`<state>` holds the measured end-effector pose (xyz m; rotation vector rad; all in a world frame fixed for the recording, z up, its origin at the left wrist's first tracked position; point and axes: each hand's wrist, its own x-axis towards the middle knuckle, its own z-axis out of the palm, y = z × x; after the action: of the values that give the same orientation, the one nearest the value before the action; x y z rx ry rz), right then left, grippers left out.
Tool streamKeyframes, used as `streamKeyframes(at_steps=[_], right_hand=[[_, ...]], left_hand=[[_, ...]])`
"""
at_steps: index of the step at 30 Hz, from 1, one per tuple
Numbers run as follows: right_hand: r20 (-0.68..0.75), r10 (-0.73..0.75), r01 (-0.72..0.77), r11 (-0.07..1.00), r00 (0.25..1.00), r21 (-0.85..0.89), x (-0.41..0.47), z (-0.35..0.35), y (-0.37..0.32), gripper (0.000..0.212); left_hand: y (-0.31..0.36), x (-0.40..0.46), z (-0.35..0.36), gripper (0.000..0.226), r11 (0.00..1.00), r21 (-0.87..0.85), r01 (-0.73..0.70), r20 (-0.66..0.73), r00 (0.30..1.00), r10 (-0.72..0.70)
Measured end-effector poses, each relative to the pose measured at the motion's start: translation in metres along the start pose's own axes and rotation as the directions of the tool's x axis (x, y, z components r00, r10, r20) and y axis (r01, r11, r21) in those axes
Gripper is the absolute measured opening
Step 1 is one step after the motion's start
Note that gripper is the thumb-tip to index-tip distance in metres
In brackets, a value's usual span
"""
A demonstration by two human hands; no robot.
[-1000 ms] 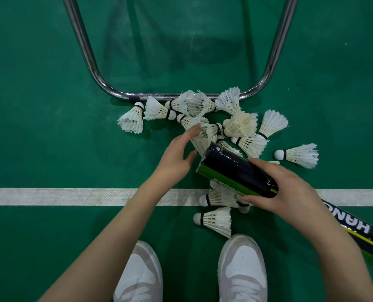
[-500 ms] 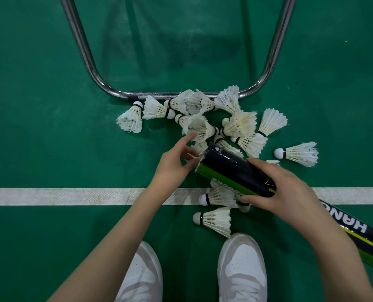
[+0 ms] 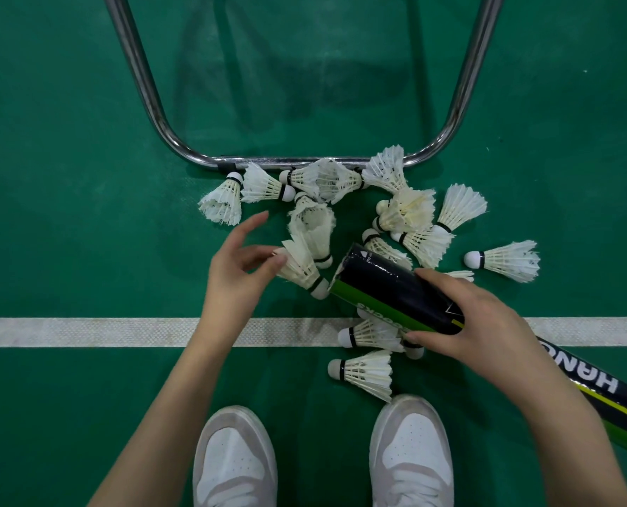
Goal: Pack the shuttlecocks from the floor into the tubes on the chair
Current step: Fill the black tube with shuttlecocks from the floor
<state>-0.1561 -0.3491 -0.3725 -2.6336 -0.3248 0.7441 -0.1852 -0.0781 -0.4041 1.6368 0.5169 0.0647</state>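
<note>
Several white feather shuttlecocks lie scattered on the green floor below a chrome chair frame. My left hand (image 3: 240, 272) pinches one shuttlecock (image 3: 299, 263) by its feathers, cork end down and to the right, right at the open mouth of a black and green tube (image 3: 389, 290). My right hand (image 3: 469, 320) grips that tube around its middle, holding it slanted with the mouth toward the upper left. Another shuttlecock (image 3: 314, 230) lies just above the pinched one. Two shuttlecocks (image 3: 370, 371) lie under the tube near my right shoe.
The chrome chair frame (image 3: 304, 163) curves across the floor above the pile. A white court line (image 3: 85, 331) runs across the floor. My two white shoes (image 3: 235, 459) stand at the bottom. A single shuttlecock (image 3: 506, 259) lies apart at the right.
My left hand picked a shuttlecock from the pile and brought it down to the tube's mouth. The right hand and tube stayed nearly still.
</note>
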Motion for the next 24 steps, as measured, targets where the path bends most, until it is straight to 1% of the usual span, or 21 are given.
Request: streamKeyframes(at_steps=[5, 11, 15, 20, 24], right_hand=[[0.011, -0.011, 0.012, 1.0, 1.0, -0.003, 0.0, 0.001, -0.004, 0.078], [0.036, -0.025, 0.027, 0.999, 0.999, -0.032, 0.001, 0.003, -0.013, 0.077], [0.037, -0.032, 0.033, 0.999, 0.999, -0.022, 0.003, 0.003, -0.018, 0.077], [0.048, -0.041, 0.043, 0.999, 0.998, -0.033, 0.003, 0.005, -0.02, 0.076], [0.058, -0.054, 0.055, 0.998, 0.997, -0.021, 0.002, 0.006, -0.021, 0.075]], left_hand=[[0.013, 0.0, -0.008, 0.05, 0.997, -0.073, -0.027, -0.059, 0.998, 0.023], [0.021, -0.009, 0.0, 0.048, 0.99, -0.136, -0.032, -0.059, 0.998, 0.025], [0.021, -0.016, 0.009, 0.049, 0.989, -0.147, -0.002, 0.009, 1.0, 0.003], [0.015, -0.025, 0.017, 0.052, 0.988, -0.14, 0.059, 0.127, 0.991, -0.041], [0.013, -0.033, 0.022, 0.047, 0.99, -0.113, 0.079, 0.195, 0.979, -0.056]])
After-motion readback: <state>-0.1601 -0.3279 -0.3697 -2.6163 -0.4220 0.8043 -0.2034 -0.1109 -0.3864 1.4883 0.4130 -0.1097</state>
